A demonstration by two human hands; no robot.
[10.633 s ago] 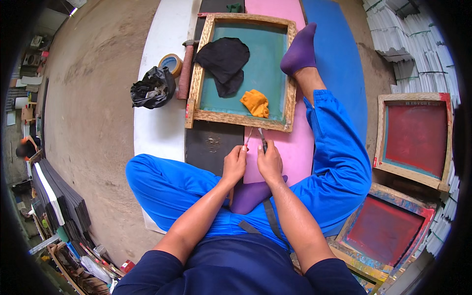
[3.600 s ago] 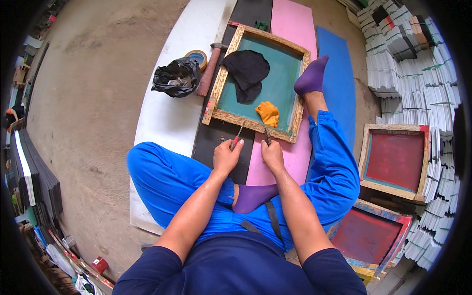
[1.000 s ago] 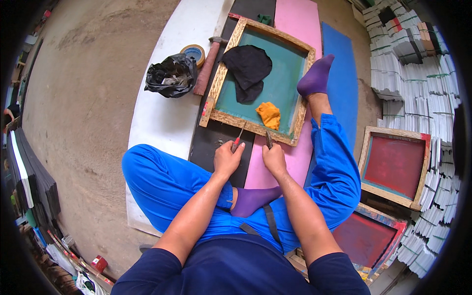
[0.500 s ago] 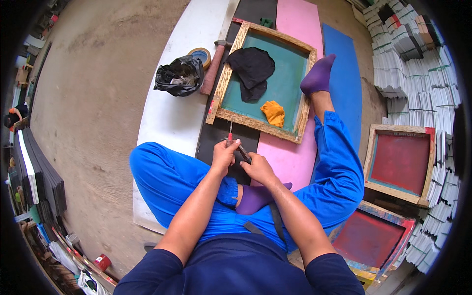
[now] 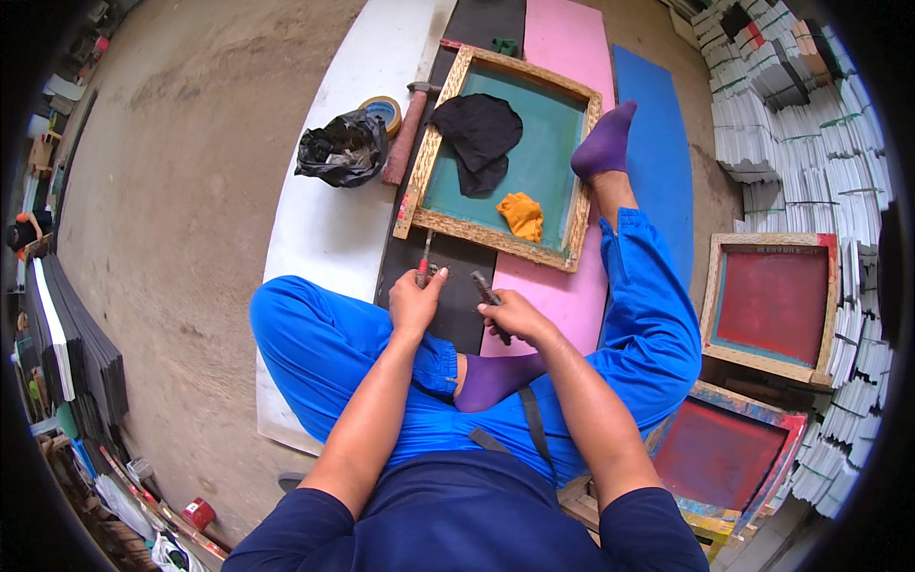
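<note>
My left hand [image 5: 414, 303] is closed round the red handle of what looks like a screwdriver [image 5: 425, 257]. Its thin metal shaft points away from me, up to the near edge of a wooden screen frame [image 5: 496, 238]. To the right, my right hand [image 5: 515, 317] grips a long dark hand tool [image 5: 483, 286], tilted, whose exact kind is too small to make out. The two tools are apart. On the frame's green mesh [image 5: 548, 124] lie a crumpled black cloth [image 5: 479, 133] and a small orange cloth [image 5: 521, 216].
Left of the frame are a hammer [image 5: 408, 138] with a wrapped handle, a tape roll [image 5: 383, 110] and a black plastic bag [image 5: 341, 151]. My crossed legs and purple-socked feet flank the work. Red-meshed frames [image 5: 774, 300] and paper stacks [image 5: 791, 143] stand at the right.
My hands have moved apart: the right hand's dark tool has come away from the left hand and swung more upright. The left hand and its tool have shifted slightly left.
</note>
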